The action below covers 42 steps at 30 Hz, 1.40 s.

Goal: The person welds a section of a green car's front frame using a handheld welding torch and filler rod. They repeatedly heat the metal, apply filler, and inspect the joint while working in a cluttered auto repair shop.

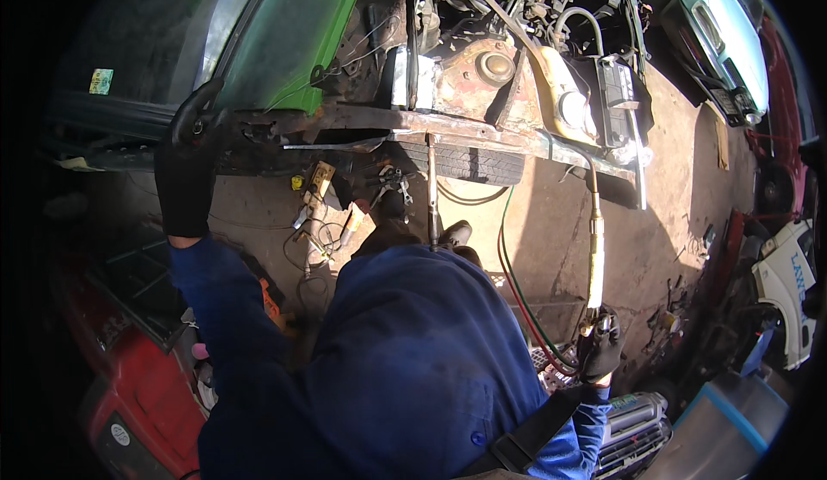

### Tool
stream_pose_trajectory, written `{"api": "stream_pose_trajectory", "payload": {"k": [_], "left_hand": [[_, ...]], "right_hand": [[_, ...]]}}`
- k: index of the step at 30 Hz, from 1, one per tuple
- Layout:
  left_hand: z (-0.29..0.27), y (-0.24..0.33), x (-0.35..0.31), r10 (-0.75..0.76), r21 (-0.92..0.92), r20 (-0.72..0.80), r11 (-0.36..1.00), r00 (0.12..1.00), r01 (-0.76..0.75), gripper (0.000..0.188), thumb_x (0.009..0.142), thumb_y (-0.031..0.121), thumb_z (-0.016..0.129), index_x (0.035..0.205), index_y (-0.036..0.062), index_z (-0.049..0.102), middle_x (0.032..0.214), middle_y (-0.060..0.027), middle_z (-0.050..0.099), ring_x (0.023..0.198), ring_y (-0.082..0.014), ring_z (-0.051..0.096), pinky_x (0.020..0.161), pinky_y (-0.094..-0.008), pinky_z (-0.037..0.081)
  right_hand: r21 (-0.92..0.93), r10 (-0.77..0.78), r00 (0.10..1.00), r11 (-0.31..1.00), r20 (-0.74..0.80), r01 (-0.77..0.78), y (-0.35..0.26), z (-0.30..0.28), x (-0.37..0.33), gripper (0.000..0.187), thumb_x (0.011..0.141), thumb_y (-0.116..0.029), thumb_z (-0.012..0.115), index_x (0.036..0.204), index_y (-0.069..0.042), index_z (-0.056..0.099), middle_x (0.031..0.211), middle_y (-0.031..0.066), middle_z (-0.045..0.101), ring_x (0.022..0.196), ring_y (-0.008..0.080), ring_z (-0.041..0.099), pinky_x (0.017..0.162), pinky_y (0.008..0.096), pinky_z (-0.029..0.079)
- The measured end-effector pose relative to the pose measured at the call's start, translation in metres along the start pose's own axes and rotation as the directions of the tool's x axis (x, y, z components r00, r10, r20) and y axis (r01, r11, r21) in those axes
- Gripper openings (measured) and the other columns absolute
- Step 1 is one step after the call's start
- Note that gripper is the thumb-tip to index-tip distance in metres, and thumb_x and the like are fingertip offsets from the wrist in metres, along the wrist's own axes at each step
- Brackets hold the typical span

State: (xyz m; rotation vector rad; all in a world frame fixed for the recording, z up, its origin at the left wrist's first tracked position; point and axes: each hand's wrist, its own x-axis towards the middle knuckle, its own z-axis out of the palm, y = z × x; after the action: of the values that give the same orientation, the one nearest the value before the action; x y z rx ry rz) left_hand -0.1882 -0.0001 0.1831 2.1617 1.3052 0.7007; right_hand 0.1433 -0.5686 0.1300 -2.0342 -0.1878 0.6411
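My right hand [601, 347], in a dark glove, is closed round the valve end of a gas torch [596, 260]. The torch points away from me, and its thin curved neck reaches the rusty body rail [469, 128] near its right end. I see no flame. Red and green hoses [520, 289] loop near the torch's rear end. Far to the left, my black-gloved left hand [188, 165] is raised at the car body by the windscreen base, next to the green panel [289, 36]. Its fingers are curled, but deep shadow hides what they hold.
Beyond the rail lie a rusty strut tower [482, 71], a yellowish bottle [556, 92] and a battery [616, 92]. A tyre [474, 163] shows under it. A metal rod [433, 191] stands between me and the rail. Tools and a brass-coloured fitting [320, 180] lie on the floor.
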Motion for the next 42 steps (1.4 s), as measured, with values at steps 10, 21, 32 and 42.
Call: {"api": "stream_pose_trajectory", "payload": {"k": [10, 21, 32, 42], "left_hand": [[0.152, 0.188, -0.091, 0.386, -0.753, 0.616, 0.544, 0.687, 0.37, 0.046, 0.099, 0.022, 0.082, 0.14, 0.0042, 0.069, 0.083, 0.0036, 0.066, 0.065, -0.0018, 0.056, 0.056, -0.0231, 0.045], [0.198, 0.203, -0.115, 0.229, -0.696, 0.7, 0.01, 0.676, 0.718, 0.034, 0.106, 0.026, 0.073, 0.129, 0.0005, 0.072, 0.086, -0.0017, 0.069, 0.063, -0.0081, 0.058, 0.055, -0.0249, 0.046], [0.208, 0.159, -0.107, 0.268, -0.655, 0.561, 0.723, 0.784, 0.221, 0.027, 0.111, 0.023, 0.061, 0.126, 0.0028, 0.07, 0.1, -0.0084, 0.073, 0.087, -0.013, 0.067, 0.077, -0.029, 0.054], [0.186, 0.104, -0.072, 0.15, -0.888, 0.347, 0.369, 0.926, 0.273, 0.044, 0.109, 0.014, 0.044, 0.151, 0.0038, 0.053, 0.135, -0.0098, 0.064, 0.118, -0.0169, 0.067, 0.095, -0.0374, 0.06]], "right_hand": [[0.304, -0.28, 0.905, 0.935, 0.32, 0.182, -0.09, 0.069, 0.029, 0.067, 0.105, -0.062, 0.063, 0.128, 0.001, 0.066, 0.09, 0.0046, 0.07, 0.068, 0.0071, 0.059, 0.061, 0.0237, 0.047], [0.371, -0.562, 0.655, 0.826, 0.505, 0.424, -0.123, 0.074, 0.028, 0.048, 0.098, -0.02, 0.081, 0.139, -0.002, 0.065, 0.152, 0.014, 0.052, 0.129, 0.0214, 0.061, 0.106, 0.0376, 0.053], [0.341, -0.413, 0.718, 0.905, 0.561, 0.255, -0.109, 0.073, 0.028, 0.038, 0.089, 0.001, 0.081, 0.125, -0.004, 0.07, 0.13, 0.0092, 0.068, 0.12, 0.0187, 0.065, 0.105, 0.0343, 0.051], [0.364, -0.342, 0.775, 0.918, 0.531, 0.156, -0.084, 0.023, 0.026, 0.037, 0.089, 0.006, 0.076, 0.125, -0.001, 0.068, 0.12, 0.0068, 0.068, 0.109, 0.015, 0.064, 0.099, 0.0314, 0.052]]}}
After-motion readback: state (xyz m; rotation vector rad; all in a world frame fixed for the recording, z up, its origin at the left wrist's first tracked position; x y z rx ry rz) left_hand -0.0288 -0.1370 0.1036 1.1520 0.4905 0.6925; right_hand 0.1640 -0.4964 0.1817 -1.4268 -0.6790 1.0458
